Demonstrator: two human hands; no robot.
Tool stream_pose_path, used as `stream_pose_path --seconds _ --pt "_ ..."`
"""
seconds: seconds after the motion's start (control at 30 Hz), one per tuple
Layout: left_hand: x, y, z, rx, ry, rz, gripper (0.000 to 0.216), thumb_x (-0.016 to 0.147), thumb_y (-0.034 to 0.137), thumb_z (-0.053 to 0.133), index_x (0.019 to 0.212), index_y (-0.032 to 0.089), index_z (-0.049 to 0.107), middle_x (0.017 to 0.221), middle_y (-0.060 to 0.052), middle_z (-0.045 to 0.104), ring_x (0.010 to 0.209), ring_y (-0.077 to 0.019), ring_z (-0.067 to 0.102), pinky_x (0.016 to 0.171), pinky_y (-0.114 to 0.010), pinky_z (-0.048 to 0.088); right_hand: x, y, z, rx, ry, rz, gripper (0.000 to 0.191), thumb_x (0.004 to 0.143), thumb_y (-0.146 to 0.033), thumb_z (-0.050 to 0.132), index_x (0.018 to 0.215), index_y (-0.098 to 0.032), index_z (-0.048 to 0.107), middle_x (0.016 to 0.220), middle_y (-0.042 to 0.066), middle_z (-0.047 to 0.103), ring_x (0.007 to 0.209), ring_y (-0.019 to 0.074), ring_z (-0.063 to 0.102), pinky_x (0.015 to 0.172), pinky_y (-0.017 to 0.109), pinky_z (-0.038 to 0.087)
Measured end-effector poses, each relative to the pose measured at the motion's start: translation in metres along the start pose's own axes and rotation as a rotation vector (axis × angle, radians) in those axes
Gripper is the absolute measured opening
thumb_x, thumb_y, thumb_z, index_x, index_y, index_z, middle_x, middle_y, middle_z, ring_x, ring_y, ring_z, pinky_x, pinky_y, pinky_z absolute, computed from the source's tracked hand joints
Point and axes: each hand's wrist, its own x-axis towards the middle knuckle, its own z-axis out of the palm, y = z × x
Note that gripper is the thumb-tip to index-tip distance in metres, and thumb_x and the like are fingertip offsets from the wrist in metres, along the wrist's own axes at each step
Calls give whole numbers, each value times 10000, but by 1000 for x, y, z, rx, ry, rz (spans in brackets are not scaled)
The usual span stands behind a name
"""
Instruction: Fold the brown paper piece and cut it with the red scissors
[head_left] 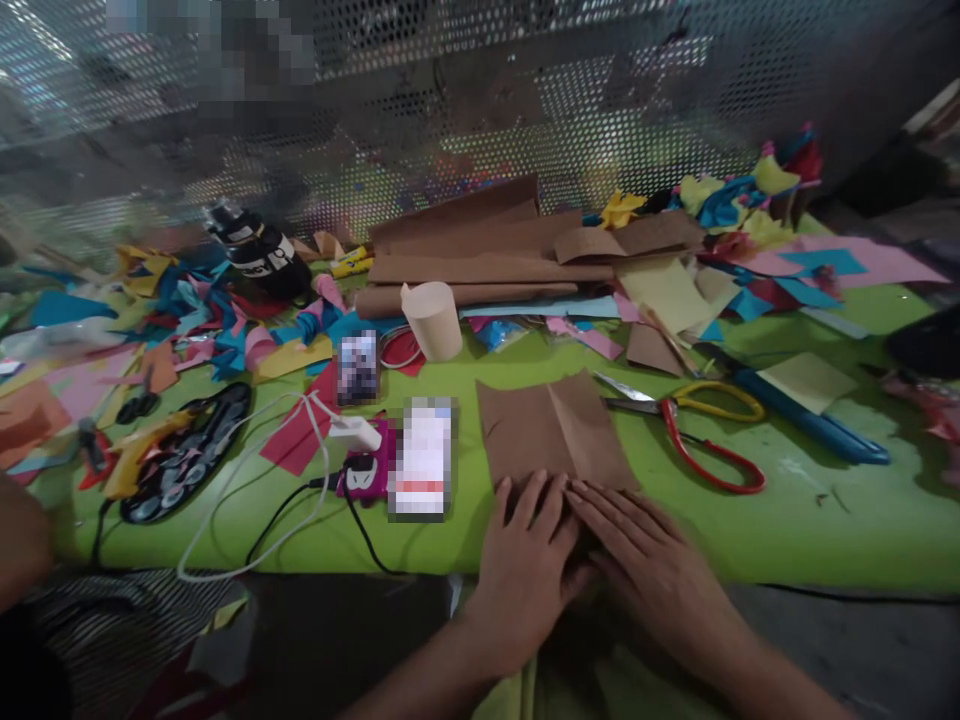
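Observation:
A piece of brown paper (551,425) with a crease down its middle lies near the front edge of the green table (450,550). My left hand (529,560) rests flat on its lower left part, fingers stretched out. Beside it, my right hand (645,555) lies flat on the lower right part, its fingertips close to those of the left. Both hands cover the near edge of the paper. To the right are scissors (667,405) with one red and one yellow handle loop, blades parted and pointing toward the paper.
Left of the paper are a phone (422,460), a magenta power adapter (367,465) with cables, and a yellow glue gun (142,460) on a dark tray. A cream cup (433,322), brown paper sheets (480,240) and colourful scraps lie behind. A blue cutter (817,415) is at right.

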Motion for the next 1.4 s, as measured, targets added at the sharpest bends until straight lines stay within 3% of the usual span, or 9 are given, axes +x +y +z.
stream_pose_path --seconds 0.37,0.57,0.73,0.93,1.07,1.13,1.2,1.3,1.4 --pt "-18 -14 -7 17 -46 33 618 1022 545 413 1564 249 393 1659 -34 373 1505 -245 352 1224 -441 259 -26 24 -13 -153 55 17 588 1055 -295 396 1628 -231 286 1413 71 677 1194 262 683 999 453 390" --pt "-45 -22 -13 67 -41 -31 680 1028 551 381 1595 181 318 1638 -48 404 1509 -210 348 1254 -402 194 -26 23 -5 -182 114 7 642 1049 -287 366 1659 -225 176 1307 92 742 1063 295 725 934 477 418" --pt "-58 -22 -7 83 -7 -65 718 1011 503 443 1618 176 244 1624 -52 427 1523 -207 328 1282 -423 134 -37 25 3 -166 190 22 671 1021 -300 438 1651 -300 209 1172 54 799 928 301 755 873 485 473" --pt "-70 -12 -4 -98 305 -75 516 969 307 528 1470 186 515 1435 -109 637 1401 -245 512 1174 -425 392 -79 35 20 -28 271 26 758 941 -222 578 1573 -530 295 934 -98 835 732 273 781 705 453 579" --pt "-78 3 -6 -486 479 -107 279 970 295 519 1185 206 675 1003 -99 766 950 -208 714 823 -330 588 -97 36 26 14 239 26 770 952 -132 541 1559 -547 315 953 -101 834 750 249 787 716 416 587" --pt "-81 11 -5 -740 402 -135 281 981 398 514 1055 210 710 828 -77 749 775 -188 702 709 -302 579 -95 34 26 37 228 14 770 958 -94 539 1574 -500 319 1006 -67 832 808 232 786 777 401 578" --pt "-81 17 1 -1008 162 -205 421 975 546 499 1035 198 729 836 -90 766 774 -188 715 721 -297 576 -89 32 24 23 216 -12 728 968 -78 534 1573 -448 365 1109 -34 819 850 203 780 797 366 564" --pt "-75 24 14 -1341 -251 -345 682 906 755 473 1192 183 711 1118 -135 777 989 -239 742 857 -349 581 -78 30 20 -17 202 -73 673 987 -106 525 1583 -381 375 1219 -16 788 896 168 775 773 317 552" --pt "-62 32 25 -1532 -345 -384 866 791 866 522 1338 205 641 1301 -141 714 1177 -305 690 997 -467 541 -71 26 13 25 212 -85 693 969 -108 532 1570 -419 383 1163 -52 802 896 185 782 722 340 565"
